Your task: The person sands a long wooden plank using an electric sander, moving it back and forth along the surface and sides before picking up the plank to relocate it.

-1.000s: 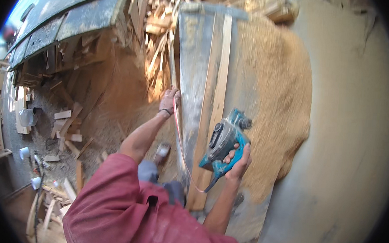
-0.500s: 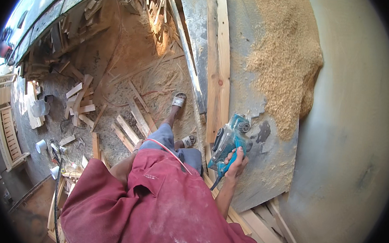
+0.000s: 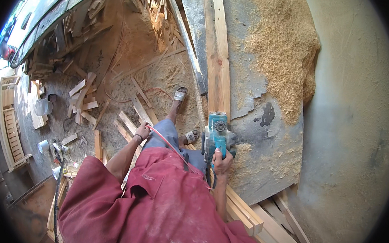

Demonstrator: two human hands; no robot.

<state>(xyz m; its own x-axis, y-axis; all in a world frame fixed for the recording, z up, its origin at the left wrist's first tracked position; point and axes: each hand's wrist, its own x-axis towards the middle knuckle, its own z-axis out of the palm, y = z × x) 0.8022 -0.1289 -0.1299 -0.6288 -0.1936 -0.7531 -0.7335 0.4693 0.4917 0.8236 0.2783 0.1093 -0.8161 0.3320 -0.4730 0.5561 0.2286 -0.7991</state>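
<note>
My right hand (image 3: 222,162) is wrapped round the handle of a teal electric planer (image 3: 218,131). The planer sits level over the near end of a long pale wooden board (image 3: 218,74), which has a knot and a darker strip along its left side. A dark cord hangs from the back of the planer beside my wrist. By my left thigh, my left hand (image 3: 143,131) is closed on a thin red cord (image 3: 168,143). That cord runs across my lap toward the planer. The planer's underside is hidden.
The board lies on a grey worktop (image 3: 267,170) with a big heap of wood shavings (image 3: 283,51), beside a wall (image 3: 350,131). Wood offcuts (image 3: 84,99) litter the floor at left. More planks (image 3: 238,209) lie near my right side. A slatted wooden frame (image 3: 10,128) stands far left.
The planer has swung from a tilted position right of the board to straight over the board's near end. My left hand, mostly hidden before, has come into sight with the red cord.
</note>
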